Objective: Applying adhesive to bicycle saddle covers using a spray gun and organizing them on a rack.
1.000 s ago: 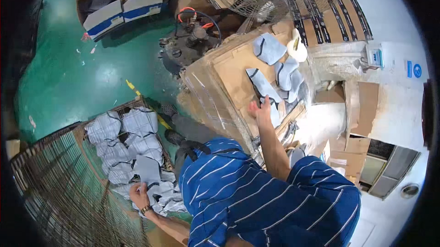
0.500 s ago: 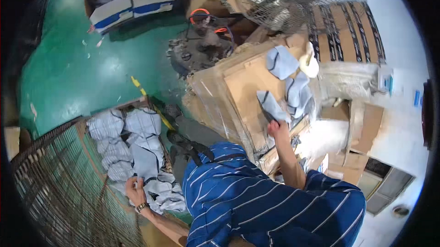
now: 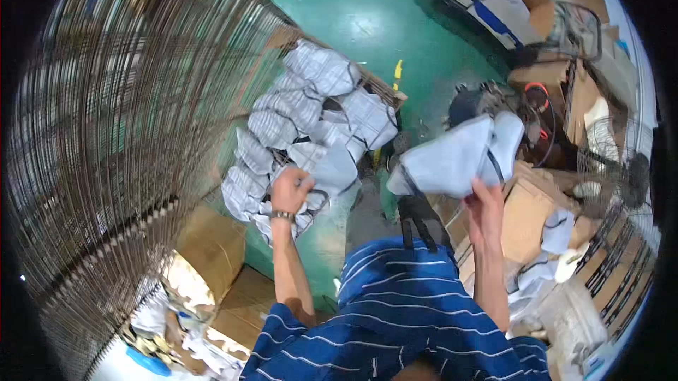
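Grey cloth piece (image 3: pixel 455 158) gripped in your right hand (image 3: pixel 486 201), your left hand (image 3: pixel 291 187) grabbing the grey pile (image 3: pixel 304 127) by the wire cage (image 3: pixel 120 134)

Pale grey fabric pieces (image 3: pixel 452 158) with black edging, green floor (image 3: pixel 353 21), blue white-striped shirt (image 3: pixel 402 310), brown cardboard box (image 3: pixel 526 215).

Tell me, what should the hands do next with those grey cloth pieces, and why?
Probably close the left hand on one pale grey fabric piece with black trim and lift it off the heap of grey fabric pieces. That hand already rests on the heap, while the right hand is full, holding up a grey folded fabric piece.
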Tool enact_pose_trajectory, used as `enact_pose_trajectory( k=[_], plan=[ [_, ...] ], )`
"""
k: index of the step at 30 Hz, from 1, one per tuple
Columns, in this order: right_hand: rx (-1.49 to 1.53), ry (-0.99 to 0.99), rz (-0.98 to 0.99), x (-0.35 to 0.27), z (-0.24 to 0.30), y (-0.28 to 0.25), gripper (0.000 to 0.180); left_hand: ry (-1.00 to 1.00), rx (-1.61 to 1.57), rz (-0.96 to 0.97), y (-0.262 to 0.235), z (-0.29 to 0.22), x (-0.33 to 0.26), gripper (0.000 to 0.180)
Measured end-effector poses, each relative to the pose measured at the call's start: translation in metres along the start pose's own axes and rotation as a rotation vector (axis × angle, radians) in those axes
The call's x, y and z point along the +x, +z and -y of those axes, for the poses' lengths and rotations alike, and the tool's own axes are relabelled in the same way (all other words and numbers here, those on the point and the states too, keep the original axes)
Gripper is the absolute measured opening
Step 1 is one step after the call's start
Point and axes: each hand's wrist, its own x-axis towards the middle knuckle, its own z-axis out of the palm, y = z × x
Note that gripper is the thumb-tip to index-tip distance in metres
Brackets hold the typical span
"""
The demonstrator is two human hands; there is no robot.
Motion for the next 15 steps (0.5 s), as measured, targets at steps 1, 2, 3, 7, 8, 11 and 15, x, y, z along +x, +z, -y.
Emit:
enact_pose_trajectory(
  k=[1, 2, 3, 7, 8, 11, 15],
  plan=[
    [-0.029, -0.046, 0.114, 0.027, -0.005, 0.035, 0.047, 0.034, 0.001, -0.039, -0.009, 0.01, 0.014, 0.026],
    [-0.134, -0.036, 0.144, 0.044, -0.013, 0.067, 0.044, 0.08, 0.005, -0.084, -0.019, 0.024, 0.013, 0.026],
    [-0.215, -0.002, 0.206, 0.065, -0.018, 0.102, 0.042, 0.063, 0.042, -0.103, -0.026, 0.033, 0.024, 0.026],
    [-0.342, 0.042, 0.578, 0.125, -0.054, 0.23, 0.039, 0.051, 0.124, -0.312, -0.049, 0.085, 0.06, 0.023],
    [-0.352, 0.047, 0.591, 0.137, -0.069, 0.254, 0.039, 0.034, 0.175, -0.382, -0.05, 0.099, 0.069, 0.022],
    [-0.418, 0.023, 0.757, 0.187, -0.133, 0.301, 0.036, 0.009, 0.229, -0.544, -0.028, 0.149, 0.096, 0.017],
    [-0.599, 0.092, 0.717, 0.298, -0.264, 0.328, 0.03, -0.047, 0.434, -0.654, 0.062, 0.249, 0.147, 0.022]
  ],
)
